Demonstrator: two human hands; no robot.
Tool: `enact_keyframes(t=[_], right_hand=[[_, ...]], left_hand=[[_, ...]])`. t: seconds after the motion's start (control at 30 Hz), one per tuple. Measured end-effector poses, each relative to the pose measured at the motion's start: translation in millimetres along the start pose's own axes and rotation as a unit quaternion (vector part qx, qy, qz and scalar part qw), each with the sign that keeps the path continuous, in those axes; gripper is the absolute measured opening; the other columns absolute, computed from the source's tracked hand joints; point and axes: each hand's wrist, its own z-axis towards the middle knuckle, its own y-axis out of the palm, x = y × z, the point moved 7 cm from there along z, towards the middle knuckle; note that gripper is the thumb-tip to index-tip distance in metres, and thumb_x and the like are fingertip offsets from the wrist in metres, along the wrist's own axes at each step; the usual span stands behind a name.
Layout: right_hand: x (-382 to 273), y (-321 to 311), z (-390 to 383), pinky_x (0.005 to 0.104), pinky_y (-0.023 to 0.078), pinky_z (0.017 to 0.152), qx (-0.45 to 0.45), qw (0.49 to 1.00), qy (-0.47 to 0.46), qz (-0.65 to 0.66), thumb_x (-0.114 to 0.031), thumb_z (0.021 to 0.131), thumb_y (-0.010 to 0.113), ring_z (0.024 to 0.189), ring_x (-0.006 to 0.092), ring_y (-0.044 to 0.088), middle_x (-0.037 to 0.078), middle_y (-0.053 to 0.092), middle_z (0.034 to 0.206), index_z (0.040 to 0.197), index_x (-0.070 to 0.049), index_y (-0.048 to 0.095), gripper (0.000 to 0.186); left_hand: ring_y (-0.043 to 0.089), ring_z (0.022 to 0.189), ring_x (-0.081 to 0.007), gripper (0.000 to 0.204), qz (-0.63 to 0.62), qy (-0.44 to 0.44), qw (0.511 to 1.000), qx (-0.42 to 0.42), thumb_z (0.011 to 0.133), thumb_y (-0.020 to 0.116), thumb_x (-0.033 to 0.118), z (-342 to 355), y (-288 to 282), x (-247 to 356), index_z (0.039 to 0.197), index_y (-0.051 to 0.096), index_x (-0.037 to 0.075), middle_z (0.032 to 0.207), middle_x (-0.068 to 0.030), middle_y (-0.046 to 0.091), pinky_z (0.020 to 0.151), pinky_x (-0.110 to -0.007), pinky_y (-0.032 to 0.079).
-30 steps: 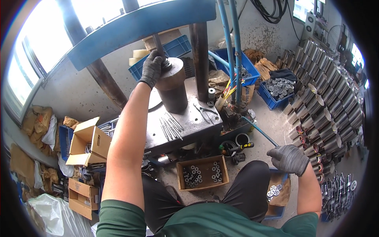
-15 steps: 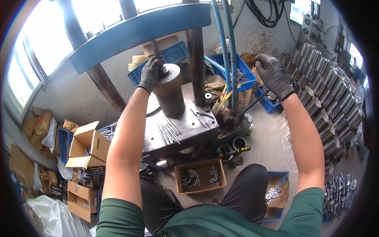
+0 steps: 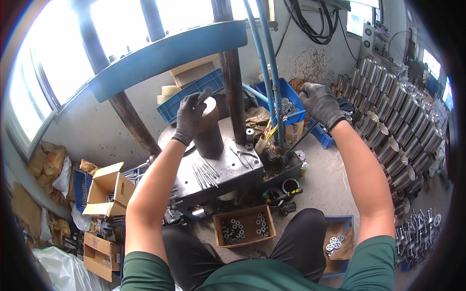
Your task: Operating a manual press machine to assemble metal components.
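My left hand [image 3: 188, 119], in a dark grey work glove, is closed around a short dark metal rod [image 3: 206, 93]. It holds the rod tilted beside the top of an upright dark cylinder [image 3: 209, 138], whose pale upper face shows. The cylinder stands on the metal bed [image 3: 228, 167] of a blue-beamed press [image 3: 165, 56]. Out to the right, my gloved right hand [image 3: 321, 104] is closed at the upper end of a dark lever [image 3: 302, 139]; the glove covers the grip itself. Several thin metal rods [image 3: 206, 174] and a pair of pliers [image 3: 241, 154] lie on the bed.
A wooden box [image 3: 245, 225] of small metal rings sits on the floor before my knees. A blue bin [image 3: 350, 252] with spoked discs is at right, and stacked metal tubes [image 3: 388, 106] rise beyond. An open carton [image 3: 109, 191] stands left. Blue hoses [image 3: 274, 58] run upward.
The dark rod between the beam and the cylinder top is now tilted in my left hand, off the cylinder. My right hand has moved left and slightly down in the picture. The view has shifted.
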Motion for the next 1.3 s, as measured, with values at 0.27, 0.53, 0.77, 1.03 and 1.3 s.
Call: enact_keyframes(t=[0.27,0.53,0.77,1.03,1.3], right_hand=[[11,-7,-28,0.0477,0.055,0.093,-0.012,1.0,-0.003,0.028,-0.024,0.095,0.062,0.098,0.0401,0.071,0.024,0.072,0.101,0.101,-0.002,0.073,0.025],[1,-27,-84,0.0455,0.055,0.077,0.004,0.992,-0.036,0.122,-0.017,0.093,0.067,0.085,0.0387,0.072,0.023,0.071,0.087,0.097,0.001,0.072,0.019],[12,-28,-135,0.0431,0.055,0.072,0.003,0.992,-0.015,0.122,-0.013,0.092,0.069,0.08,0.0368,0.072,0.023,0.072,0.089,0.103,0.001,0.072,0.018],[18,-25,-147,0.039,0.054,0.071,-0.028,0.99,0.025,0.137,-0.011,0.094,0.069,0.074,0.0281,0.069,0.019,0.071,0.087,0.104,0.001,0.072,0.017],[28,-14,-146,0.0364,0.054,0.073,-0.084,0.983,0.059,0.153,-0.01,0.093,0.067,0.076,0.0252,0.068,0.018,0.07,0.086,0.104,0.002,0.071,0.017]], left_hand=[[0.057,0.066,-0.0133,0.046,-0.546,-0.317,0.775,-0.021,0.103,0.064,0.051,-169,59,78,0.116,0.06,0.006,0.082,-0.0028,0.06,0.063,-0.031,0.055],[0.061,0.059,-0.0229,0.02,-0.616,-0.637,0.461,0.039,0.095,0.055,0.019,-327,128,24,0.104,0.059,0.002,0.075,-0.0045,0.061,0.064,-0.039,0.058],[0.064,0.059,-0.0233,0.029,-0.483,-0.717,0.502,0.007,0.104,0.051,0.031,-323,115,26,0.102,0.062,0.005,0.07,-0.0059,0.061,0.064,-0.041,0.062],[0.06,0.073,-0.0204,0.012,-0.366,-0.551,0.712,-0.237,0.103,0.063,0.017,-337,73,78,0.106,0.065,0.006,0.085,-0.0059,0.06,0.075,-0.039,0.058],[0.064,0.075,-0.0134,0.015,-0.277,-0.462,0.839,-0.071,0.106,0.064,0.021,-201,-97,49,0.107,0.06,0.006,0.085,-0.0027,0.066,0.072,-0.03,0.057]])
